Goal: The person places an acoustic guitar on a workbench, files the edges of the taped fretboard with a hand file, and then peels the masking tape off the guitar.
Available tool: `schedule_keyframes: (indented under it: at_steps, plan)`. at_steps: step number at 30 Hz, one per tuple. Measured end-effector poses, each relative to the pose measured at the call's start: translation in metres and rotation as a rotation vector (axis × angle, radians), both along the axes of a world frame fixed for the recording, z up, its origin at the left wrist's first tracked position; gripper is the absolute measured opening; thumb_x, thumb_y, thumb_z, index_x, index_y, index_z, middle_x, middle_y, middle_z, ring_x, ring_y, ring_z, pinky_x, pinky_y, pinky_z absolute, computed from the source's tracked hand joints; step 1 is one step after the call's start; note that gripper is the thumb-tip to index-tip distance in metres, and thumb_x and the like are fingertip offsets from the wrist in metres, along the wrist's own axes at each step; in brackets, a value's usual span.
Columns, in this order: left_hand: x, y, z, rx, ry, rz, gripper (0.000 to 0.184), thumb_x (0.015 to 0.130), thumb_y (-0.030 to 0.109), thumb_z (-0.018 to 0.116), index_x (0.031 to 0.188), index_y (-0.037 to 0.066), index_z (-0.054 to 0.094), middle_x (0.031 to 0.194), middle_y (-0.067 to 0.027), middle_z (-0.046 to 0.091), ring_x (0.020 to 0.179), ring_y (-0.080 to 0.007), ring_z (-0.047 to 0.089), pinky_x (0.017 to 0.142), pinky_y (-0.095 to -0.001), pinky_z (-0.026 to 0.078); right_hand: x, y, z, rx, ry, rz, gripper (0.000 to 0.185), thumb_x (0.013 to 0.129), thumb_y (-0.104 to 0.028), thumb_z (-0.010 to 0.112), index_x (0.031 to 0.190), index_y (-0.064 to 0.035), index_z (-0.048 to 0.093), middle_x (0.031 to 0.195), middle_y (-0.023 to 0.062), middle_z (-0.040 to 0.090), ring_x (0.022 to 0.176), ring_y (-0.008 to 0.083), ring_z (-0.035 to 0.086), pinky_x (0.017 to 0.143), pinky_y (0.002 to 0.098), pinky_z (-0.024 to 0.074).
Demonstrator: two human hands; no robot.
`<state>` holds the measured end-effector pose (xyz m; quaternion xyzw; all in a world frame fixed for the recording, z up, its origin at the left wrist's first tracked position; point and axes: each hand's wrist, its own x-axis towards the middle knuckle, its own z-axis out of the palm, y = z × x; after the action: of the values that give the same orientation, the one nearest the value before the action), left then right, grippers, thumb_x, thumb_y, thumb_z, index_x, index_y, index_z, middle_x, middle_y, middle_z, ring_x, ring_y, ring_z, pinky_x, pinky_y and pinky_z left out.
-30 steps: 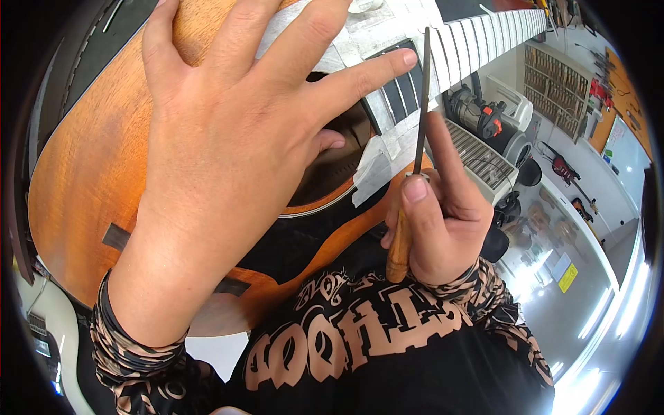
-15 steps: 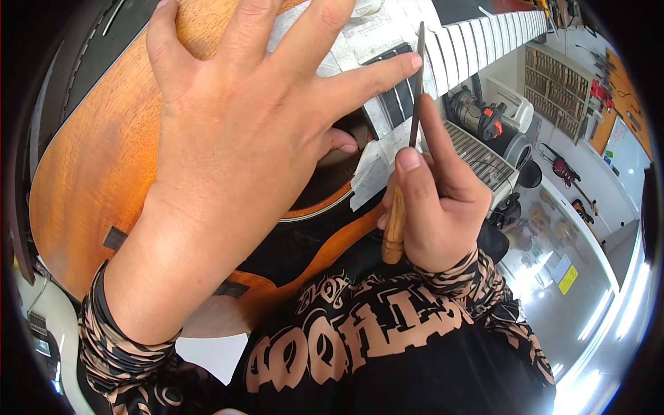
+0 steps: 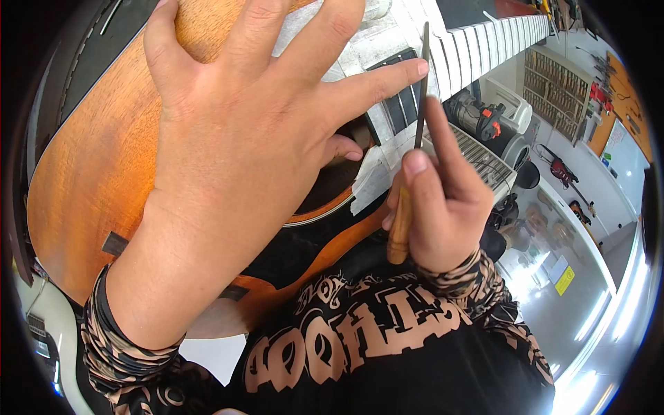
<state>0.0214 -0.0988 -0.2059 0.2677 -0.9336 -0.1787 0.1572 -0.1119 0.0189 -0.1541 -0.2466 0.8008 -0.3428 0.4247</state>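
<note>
The left hand (image 3: 232,131) lies across the top of an acoustic guitar (image 3: 79,200), its fingers spread wide and holding nothing, and it hides much of the body from view. Its thumb reaches over the sound hole (image 3: 339,181), covering part of the opening, while the wrist partly blocks a dark bridge (image 3: 114,243). The index finger stretches past dark strips (image 3: 399,114) near the end of the fretboard and meets the blade of a file (image 3: 421,107); how hard it presses cannot be told. The right hand (image 3: 446,204) has its fingers closed around the file's wooden handle (image 3: 398,235), thumb on top, index finger extended beside the blade. The file points up and away, its tip at the near end of the taped neck (image 3: 477,55), blocking a sliver of it. Grey tape (image 3: 368,181) sits beside the sound hole, with a black pickguard (image 3: 287,249) below. The printed shirt (image 3: 325,346) fills the space under the guitar. Beyond the right hand are a slatted grille (image 3: 484,155), partly hidden by that hand, and a grey machine with orange-red parts (image 3: 490,124). Farther off are a rack (image 3: 555,90), a red electric guitar (image 3: 560,166) and a yellow label (image 3: 565,279).
</note>
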Motion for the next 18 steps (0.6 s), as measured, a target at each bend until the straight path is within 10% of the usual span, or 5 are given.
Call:
schedule_keyframes:
  at_steps: [7, 18]
  plan:
    - [0.0, -0.001, 0.0, -0.001, 0.001, -0.006, 0.045, 0.082, 0.031, 0.075, 0.124, 0.025, 0.063, 0.124, -0.0056, 0.06, 0.111, -0.0196, 0.053, 0.093, -0.0367, 0.04, -0.002, 0.009, 0.017, -0.063, -0.244, -0.115, 0.056, 0.1, -0.007, 0.053, 0.15, 0.0064, 0.033, 0.073, 0.0071, 0.064, 0.053, 0.0074, 0.056, 0.049, 0.0206, 0.0468]
    - [-0.007, -0.007, 0.006, -0.016, -0.026, -0.055, 0.043, 0.082, 0.03, 0.075, 0.123, 0.023, 0.064, 0.122, -0.0061, 0.061, 0.109, -0.0194, 0.054, 0.091, -0.0358, 0.041, -0.019, 0.02, 0.007, -0.026, 0.184, 0.062, 0.048, 0.087, 0.002, 0.069, 0.133, 0.0067, 0.057, 0.063, -0.0085, 0.047, 0.058, -0.0022, 0.037, 0.054, 0.0143, 0.0291]
